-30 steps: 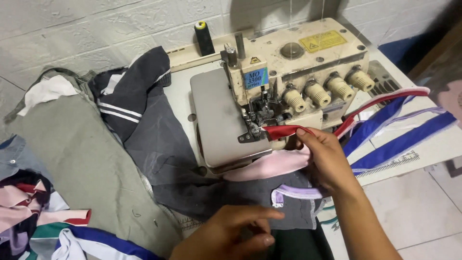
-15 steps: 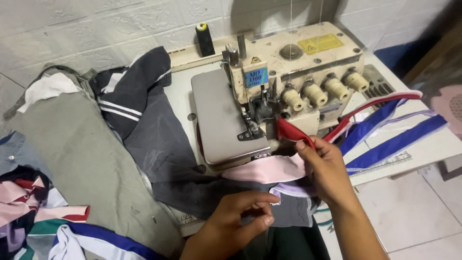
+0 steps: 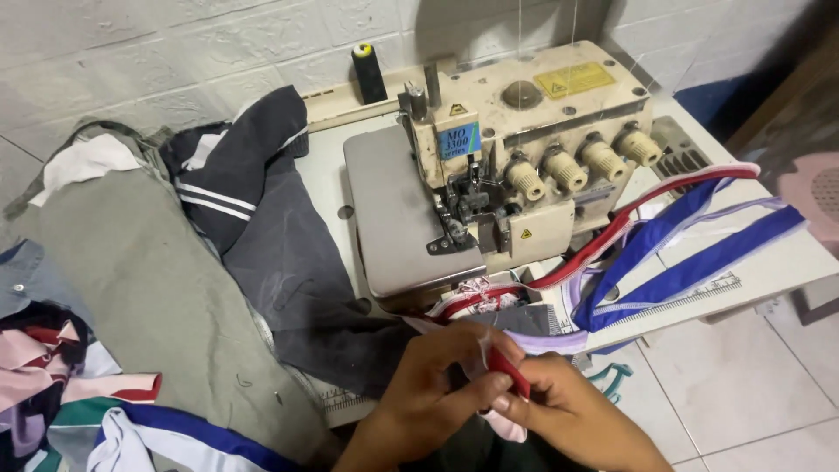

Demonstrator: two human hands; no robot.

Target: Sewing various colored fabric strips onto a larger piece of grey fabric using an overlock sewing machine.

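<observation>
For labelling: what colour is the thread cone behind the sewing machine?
Black, with a yellow top: thread cone, head view.

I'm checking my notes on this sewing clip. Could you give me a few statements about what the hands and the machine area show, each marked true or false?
1. Both hands pinch a red strip together. True.
2. The left hand rests on the overlock machine. False: it is in front of the table, off the machine.
3. A black thread cone stands behind the machine. True.
4. The right hand holds scissors. False: only fabric.

white table, cream overlock machine, dark garments, blue strips
</observation>
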